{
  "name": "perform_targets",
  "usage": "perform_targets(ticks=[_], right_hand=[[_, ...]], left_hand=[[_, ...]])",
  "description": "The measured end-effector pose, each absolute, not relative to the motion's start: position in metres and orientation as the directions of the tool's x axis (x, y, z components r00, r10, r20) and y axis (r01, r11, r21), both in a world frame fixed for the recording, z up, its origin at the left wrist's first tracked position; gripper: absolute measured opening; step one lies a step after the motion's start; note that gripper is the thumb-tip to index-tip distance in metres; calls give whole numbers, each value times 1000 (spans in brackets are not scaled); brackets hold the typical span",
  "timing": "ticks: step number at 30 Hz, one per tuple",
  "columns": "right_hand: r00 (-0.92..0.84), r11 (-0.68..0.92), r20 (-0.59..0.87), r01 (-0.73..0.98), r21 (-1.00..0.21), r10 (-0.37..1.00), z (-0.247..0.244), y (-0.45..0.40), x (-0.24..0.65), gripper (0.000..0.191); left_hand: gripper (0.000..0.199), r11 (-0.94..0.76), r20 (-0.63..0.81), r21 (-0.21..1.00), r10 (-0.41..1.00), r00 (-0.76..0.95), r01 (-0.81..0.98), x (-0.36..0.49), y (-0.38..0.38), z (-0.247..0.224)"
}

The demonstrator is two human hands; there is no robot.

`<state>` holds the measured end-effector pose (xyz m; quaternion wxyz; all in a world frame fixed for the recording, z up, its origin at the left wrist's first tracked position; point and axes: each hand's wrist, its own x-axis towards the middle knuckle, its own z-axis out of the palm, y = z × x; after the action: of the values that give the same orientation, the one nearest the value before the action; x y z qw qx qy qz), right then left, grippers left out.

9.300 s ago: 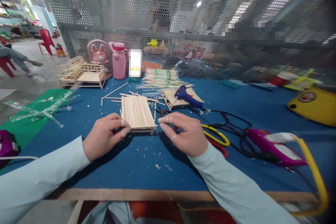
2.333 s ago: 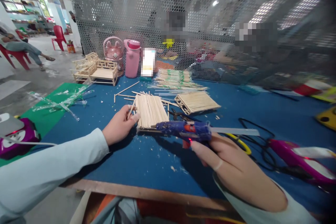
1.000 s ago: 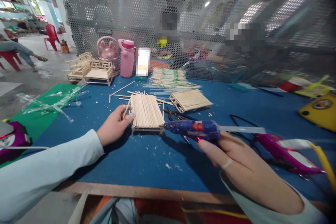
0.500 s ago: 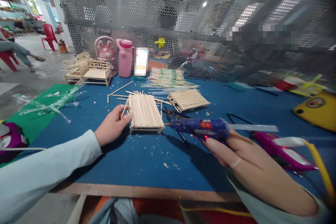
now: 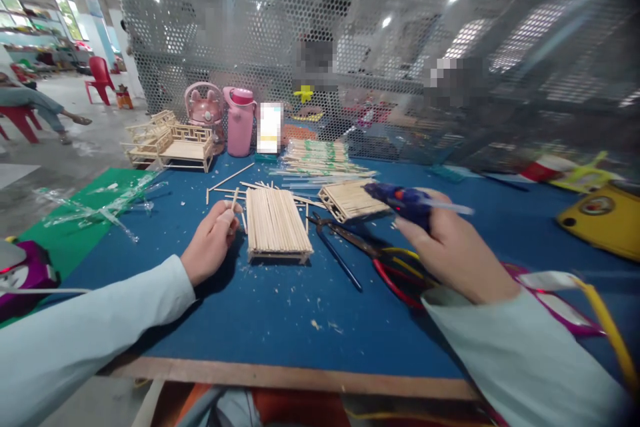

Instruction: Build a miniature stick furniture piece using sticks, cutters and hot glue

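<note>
Between the fingertips of my left hand is a short wooden stick, pinched and pointing up. Just right of that hand, apart from it, stands a small platform of wooden sticks on low legs. My right hand is wrapped round a blue glue gun, with a clear glue stick out of its back. The gun's nozzle points left, in front of a second stick platform. Pliers and red-handled scissors lie on the blue table below the gun.
A miniature stick bed, a pink bottle and a phone stand at the back. Bundled sticks lie before the perforated metal screen. A yellow case is at right; a person's leg shows far left.
My right hand has lifted the glue gun away from the near platform, up and to the right. My left hand has come off the platform's edge, keeping the stick.
</note>
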<state>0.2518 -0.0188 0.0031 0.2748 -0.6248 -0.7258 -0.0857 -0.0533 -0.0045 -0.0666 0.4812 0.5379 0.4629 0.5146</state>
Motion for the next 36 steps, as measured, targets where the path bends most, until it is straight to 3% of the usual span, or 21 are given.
perform_targets(ticks=[2,4,9,12,13,15,16,18,19,21,29,34,36], right_hand=[[47,9,428,992,-127,903,-2,9,258,45],[63,-53,355,998,-37,933,-10,35,262,49],[7,-17,314,999,28,949,-23,68,267,38],[-25,19,447,1000,17,894,-18,51,258,36],[-63,92,574,995,-22,817,-16,40,250,34],[-150,239,675,970,-40,722,-13,12,230,35],[-293,464,741,885,-28,604,-14,-3,218,32],[-619,809,719,572,135,317,-17,-29,195,30],[-692,857,664,493,147,284,-19,-39,185,26],[-743,896,621,421,141,251,-22,-51,173,18],[-763,907,531,420,-26,369,-25,-51,174,17],[-697,879,591,475,-44,406,-32,-40,179,17],[-646,844,615,532,-60,451,-33,-33,183,16]], left_hand=[[18,-240,240,963,971,16,121,-56,-4,-66],[20,-380,391,880,920,22,286,-58,-6,-64],[23,-582,619,616,774,130,532,-60,-21,-54],[23,-681,662,480,695,281,553,-59,-30,-54],[23,-712,663,439,669,337,548,-58,-32,-54],[22,-769,674,357,605,423,531,-57,-35,-56],[21,-793,687,316,570,451,521,-56,-37,-57],[20,-826,708,249,511,488,505,-53,-42,-59],[20,-837,714,227,491,499,498,-52,-44,-59],[21,-846,708,206,476,521,492,-50,-50,-59],[23,-850,677,225,488,550,477,-49,-57,-58],[27,-829,626,265,537,566,493,-49,-58,-55],[32,-783,629,333,599,495,525,-50,-59,-53]])
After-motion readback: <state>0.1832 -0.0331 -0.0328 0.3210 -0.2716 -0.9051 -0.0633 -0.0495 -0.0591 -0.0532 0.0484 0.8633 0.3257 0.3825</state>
